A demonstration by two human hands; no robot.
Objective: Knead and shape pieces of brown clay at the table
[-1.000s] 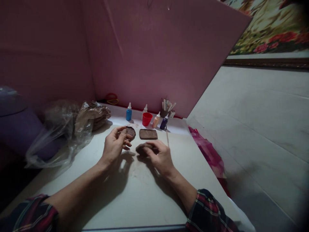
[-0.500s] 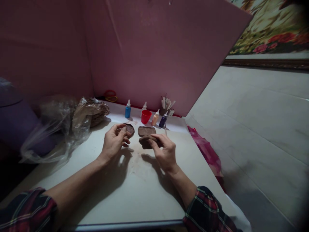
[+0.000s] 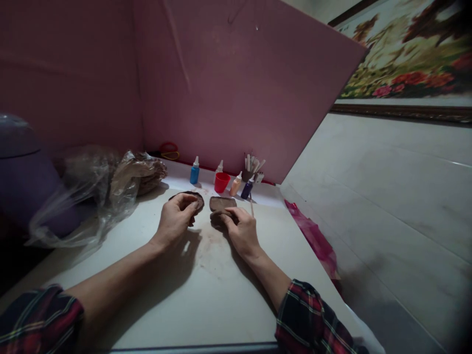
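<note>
My right hand (image 3: pixel 242 231) grips a dark brown slab of clay (image 3: pixel 217 218) between thumb and fingers, low over the board. Just behind it lies a flat rectangular clay piece (image 3: pixel 222 203) with a raised rim. My left hand (image 3: pixel 174 220) is closed in a pinch, thumb against fingertips; whatever may be between them is hidden. Behind those fingers is a round, dark-rimmed clay piece (image 3: pixel 200 201), partly covered by the hand.
Along the back stand a blue bottle (image 3: pixel 194 173), a red cup (image 3: pixel 221 182), a peach bottle (image 3: pixel 236 185), a dark blue bottle (image 3: pixel 247 188) and a pot of tools (image 3: pixel 252 167). A plastic bag of clay (image 3: pixel 138 173) sits left, near scissors (image 3: pixel 169 150). Pink plastic (image 3: pixel 313 235) lies right.
My right hand has lowered the clay slab and brought it left, closer to the rectangular piece. My left fingers have drawn together into a pinch. The view has tilted slightly up.
</note>
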